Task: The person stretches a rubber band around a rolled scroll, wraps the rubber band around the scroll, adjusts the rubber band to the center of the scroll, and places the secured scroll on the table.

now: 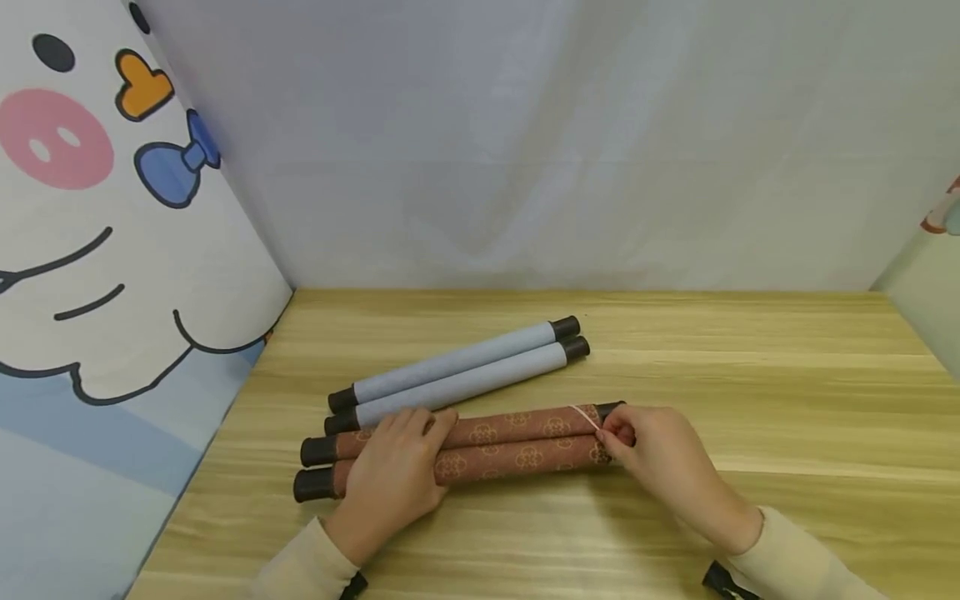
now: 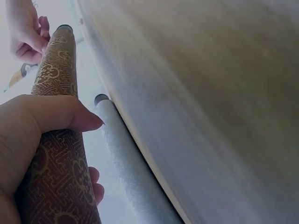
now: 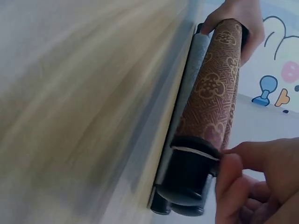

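Observation:
A scroll with reddish-brown patterned backing point(image 1: 517, 460) lies slanted across the table as two parallel rolls with black end knobs point(image 1: 313, 483). Near its left end, my left hand point(image 1: 393, 467) grips the rolls, thumb over the near one in the left wrist view. At the opposite end, my right hand point(image 1: 667, 454) pinches a thin white cord point(image 1: 585, 415) between thumb and forefinger. That cord point(image 3: 195, 151) crosses the black end knob point(image 3: 184, 170) in the right wrist view. My right hand's other fingers are curled in.
Just behind the brown scroll lies a pale blue scroll point(image 1: 465, 375), also two rolls with black knobs. The wooden table point(image 1: 750, 375) meets a white curtain point(image 1: 570, 150) at the back. A cartoon-printed panel point(image 1: 180, 275) stands along the left edge.

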The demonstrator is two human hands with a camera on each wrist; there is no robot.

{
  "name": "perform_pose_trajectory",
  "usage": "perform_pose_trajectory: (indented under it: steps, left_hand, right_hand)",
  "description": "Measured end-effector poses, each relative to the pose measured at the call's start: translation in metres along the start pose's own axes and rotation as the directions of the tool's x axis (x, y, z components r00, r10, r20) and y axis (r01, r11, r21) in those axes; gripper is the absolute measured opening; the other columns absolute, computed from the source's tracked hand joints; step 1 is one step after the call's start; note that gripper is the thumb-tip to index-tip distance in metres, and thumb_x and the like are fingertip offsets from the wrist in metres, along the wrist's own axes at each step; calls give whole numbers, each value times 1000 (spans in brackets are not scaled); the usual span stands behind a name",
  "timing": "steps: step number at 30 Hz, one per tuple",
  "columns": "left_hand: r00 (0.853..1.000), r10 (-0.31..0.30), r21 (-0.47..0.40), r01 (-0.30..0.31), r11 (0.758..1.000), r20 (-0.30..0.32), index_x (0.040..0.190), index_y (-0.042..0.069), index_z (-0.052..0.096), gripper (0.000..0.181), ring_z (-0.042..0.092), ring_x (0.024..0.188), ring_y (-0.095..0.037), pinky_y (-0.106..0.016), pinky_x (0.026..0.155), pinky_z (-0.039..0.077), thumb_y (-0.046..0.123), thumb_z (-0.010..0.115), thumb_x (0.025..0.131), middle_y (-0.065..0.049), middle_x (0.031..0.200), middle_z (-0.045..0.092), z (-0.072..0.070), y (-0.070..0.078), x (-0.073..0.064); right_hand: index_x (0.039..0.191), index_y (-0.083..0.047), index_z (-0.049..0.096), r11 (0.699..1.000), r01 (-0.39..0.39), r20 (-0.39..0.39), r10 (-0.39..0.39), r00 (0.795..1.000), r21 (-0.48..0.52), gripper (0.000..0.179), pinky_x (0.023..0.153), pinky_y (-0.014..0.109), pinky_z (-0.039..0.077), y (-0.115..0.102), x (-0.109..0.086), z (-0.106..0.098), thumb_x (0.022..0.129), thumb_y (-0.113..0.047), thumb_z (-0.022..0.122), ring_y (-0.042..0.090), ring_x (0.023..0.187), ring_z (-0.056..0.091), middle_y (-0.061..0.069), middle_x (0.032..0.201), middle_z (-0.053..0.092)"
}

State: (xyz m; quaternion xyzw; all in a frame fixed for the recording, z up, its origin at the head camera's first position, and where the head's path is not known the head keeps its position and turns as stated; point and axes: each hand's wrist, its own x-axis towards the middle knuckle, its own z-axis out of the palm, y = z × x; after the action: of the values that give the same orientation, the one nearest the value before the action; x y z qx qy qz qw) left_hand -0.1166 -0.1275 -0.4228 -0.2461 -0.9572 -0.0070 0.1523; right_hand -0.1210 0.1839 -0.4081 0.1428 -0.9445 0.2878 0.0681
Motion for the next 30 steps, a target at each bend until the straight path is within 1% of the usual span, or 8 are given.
perform_pose_trajectory:
  steps: [2, 6, 11, 13, 19, 21, 25, 30]
  left_hand:
    - [1000, -25, -21, 25, 999, 11, 130, 13, 62, 86, 65, 95, -24, -42, 88, 53, 35, 94, 53, -5, 100, 67, 0, 2, -1]
    - [995, -91, -72, 93, 993, 36, 132, 12, 62, 87, 66, 96, -26, -42, 87, 54, 35, 93, 54, -7, 104, 68, -1, 2, 1]
    - [986, -167, -120, 168, 978, 23, 130, 13, 62, 82, 67, 93, -26, -42, 83, 56, 32, 92, 56, -7, 104, 69, -6, -5, 2]
    - [984, -179, -130, 177, 976, 0, 129, 13, 63, 79, 66, 91, -26, -43, 81, 56, 29, 91, 57, -7, 102, 69, -9, -8, 3]
    - [987, -163, -149, 162, 975, 10, 130, 13, 63, 78, 66, 93, -27, -45, 84, 55, 28, 90, 58, -8, 103, 69, -14, -13, 1]
    - [986, -162, -141, 165, 976, 27, 130, 13, 62, 79, 66, 92, -27, -44, 84, 56, 29, 90, 58, -8, 104, 68, -13, -14, -2]
    - [985, -174, -104, 174, 979, 13, 130, 10, 62, 75, 67, 89, -28, -44, 78, 56, 29, 88, 63, -10, 101, 68, -12, -28, -8]
    - [994, -103, -57, 106, 993, 47, 130, 11, 63, 80, 67, 91, -27, -44, 79, 56, 32, 92, 58, -8, 102, 68, -11, -40, -16]
  right_hand:
    - [79, -10, 67, 980, -70, 86, 55, 995, 184, 9, 43, 18, 38, 0, -1, -2, 87, -9, 70, -1, 46, 42, -6, 59, 57]
    - [91, -1, 64, 846, -250, 284, 122, 951, 472, 14, 36, 17, 29, 1, -5, -10, 95, -15, 61, 2, 38, 35, -4, 52, 46]
    - [103, 3, 67, 836, -280, 370, 100, 924, 472, 27, 38, 19, 27, 7, -8, -19, 100, -22, 56, 2, 39, 31, -7, 46, 39]
    - [112, 2, 67, 810, -313, 398, 109, 911, 496, 30, 36, 19, 27, 10, -10, -18, 100, -22, 55, 1, 37, 31, -7, 45, 40]
    - [144, -1, 48, 633, -401, 513, 7, 858, 662, 46, 32, 18, 25, 4, -29, -2, 101, -16, 50, -1, 35, 30, -7, 49, 49]
    - [145, -2, 47, 650, -377, 504, -11, 864, 660, 46, 33, 17, 24, -2, -36, 2, 102, -15, 50, -1, 35, 30, -3, 51, 54]
    - [134, -5, 60, 762, -303, 410, 54, 911, 573, 36, 33, 17, 28, -10, -53, 0, 101, -16, 52, -1, 37, 33, 4, 56, 62]
    - [113, -8, 73, 901, -134, 116, 94, 989, 412, 22, 40, 22, 44, -16, -60, -9, 95, -7, 60, 0, 46, 48, -2, 68, 65]
